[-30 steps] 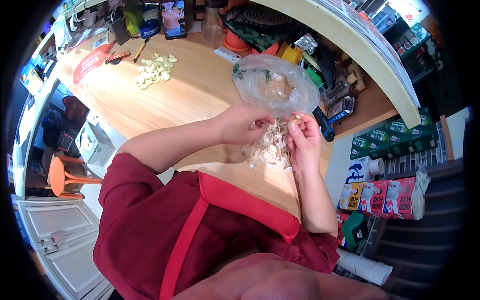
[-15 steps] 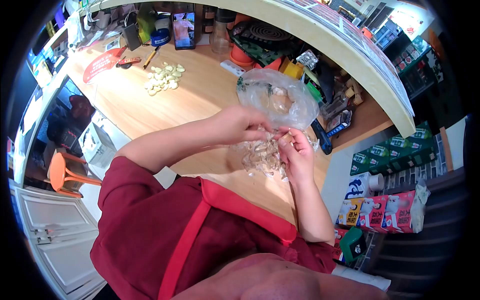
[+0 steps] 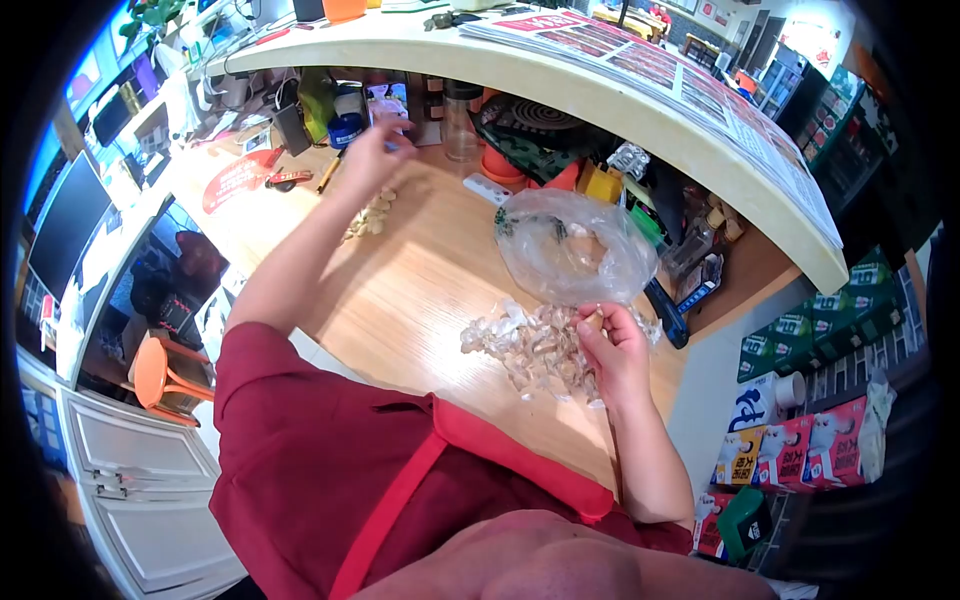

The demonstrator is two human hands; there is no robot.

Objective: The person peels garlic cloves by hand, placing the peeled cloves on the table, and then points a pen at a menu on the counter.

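Observation:
My right hand (image 3: 615, 345) is closed, pinching a garlic clove (image 3: 595, 323) in tan skin between thumb and fingers. It sits at the right edge of a heap of dry garlic peels (image 3: 530, 350). Raised at the back of the table, my left hand (image 3: 375, 155) is slightly blurred, its fingers apart and nothing visible in them. It is in front of a lit phone (image 3: 388, 98) and partly hides it; contact cannot be made out. Peeled garlic cloves (image 3: 372, 216) lie in a pile below that hand, partly covered by my forearm.
A clear plastic bag (image 3: 570, 255) with garlic inside stands behind the peels. A red fan-shaped card (image 3: 235, 180) and a yellow pen (image 3: 328, 175) lie at the left. Overhead, a counter ledge (image 3: 640, 95) curves across. Jars and packets crowd underneath it.
My left hand has moved away from my right hand, up and left to the phone. My right hand stays by the peels with the clove. The view has shifted slightly.

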